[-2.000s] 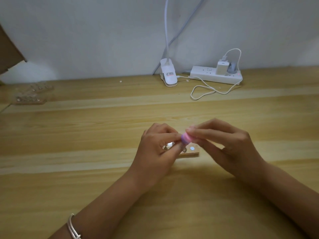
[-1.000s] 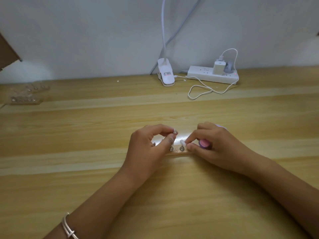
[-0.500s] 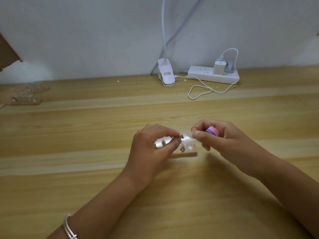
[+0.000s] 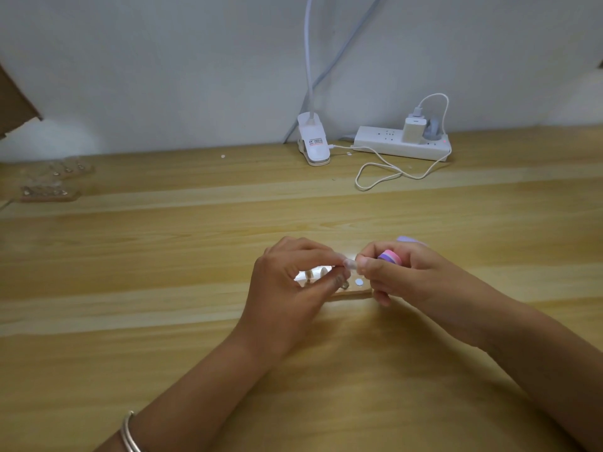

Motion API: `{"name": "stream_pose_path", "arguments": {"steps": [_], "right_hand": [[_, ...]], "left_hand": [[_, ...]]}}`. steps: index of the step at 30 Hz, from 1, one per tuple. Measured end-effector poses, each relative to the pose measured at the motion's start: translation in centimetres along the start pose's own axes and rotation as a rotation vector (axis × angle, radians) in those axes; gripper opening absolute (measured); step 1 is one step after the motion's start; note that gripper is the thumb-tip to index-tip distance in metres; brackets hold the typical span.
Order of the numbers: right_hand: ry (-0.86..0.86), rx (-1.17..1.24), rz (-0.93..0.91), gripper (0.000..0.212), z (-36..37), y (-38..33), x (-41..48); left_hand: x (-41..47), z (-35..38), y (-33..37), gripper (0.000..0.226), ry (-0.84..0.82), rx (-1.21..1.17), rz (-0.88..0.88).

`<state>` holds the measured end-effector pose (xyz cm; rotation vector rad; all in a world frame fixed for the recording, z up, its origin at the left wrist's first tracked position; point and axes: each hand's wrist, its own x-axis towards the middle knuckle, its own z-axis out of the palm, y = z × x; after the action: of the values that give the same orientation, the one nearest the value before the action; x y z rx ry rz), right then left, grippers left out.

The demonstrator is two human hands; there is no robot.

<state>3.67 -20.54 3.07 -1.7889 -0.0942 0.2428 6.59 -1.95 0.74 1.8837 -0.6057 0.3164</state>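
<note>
Two bare hands meet just above a small wooden block (image 4: 354,292) lying on a pale wood bench (image 4: 163,256). The left hand (image 4: 287,288) hides the block's left half. Only a few short pegs and the right end, which carries a round white dot (image 4: 359,282), can be seen.

The left hand's grip, thumb and forefinger curled, pinches a tiny pale piece (image 4: 348,263) just above the block. The right hand (image 4: 414,278) pinches the same piece from the other side. The piece is too small and blurred to identify, and I cannot tell which way it points. The right hand's grip also keeps a pink and purple roll (image 4: 390,257) tucked in its curled fingers, above and right of the block, banded rim toward the camera.

Half a second ago the hands were apart over the block; now the right hand has closed in on the left.

The block's long axis runs left to right, along the bench's grain. Well beyond the block, by the wall, stand a white lamp clip (image 4: 314,145), its stem cut off at the top edge, and a power strip (image 4: 401,146). Far left of the block lie blurred similar blocks (image 4: 49,192).
</note>
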Motion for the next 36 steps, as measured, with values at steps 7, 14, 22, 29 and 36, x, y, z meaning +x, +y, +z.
{"name": "stream_pose_path", "arguments": {"steps": [7, 14, 22, 29, 36], "right_hand": [[-0.058, 0.144, 0.038, 0.022, -0.3, -0.3, -0.2], [-0.003, 0.025, 0.038, 0.027, -0.2, -0.6, -0.4], [0.017, -0.02, 0.014, 0.025, 0.2, 0.0, -0.4], [0.191, -0.113, -0.183, 0.022, -1.0, 0.5, 0.4], [0.116, -0.371, -0.492, 0.017, 0.0, 2.3, -0.2]], "left_hand": [[-0.2, 0.1, 0.2, 0.011, 0.017, -0.013, 0.037], [-0.1, 0.2, 0.1, 0.009, -0.006, -0.023, 0.052], [-0.2, 0.1, 0.3, 0.008, 0.003, 0.126, 0.155], [0.1, 0.0, 0.1, 0.008, -0.022, -0.04, 0.003], [0.1, -0.3, 0.0, 0.013, -0.026, -0.026, -0.002]]}}
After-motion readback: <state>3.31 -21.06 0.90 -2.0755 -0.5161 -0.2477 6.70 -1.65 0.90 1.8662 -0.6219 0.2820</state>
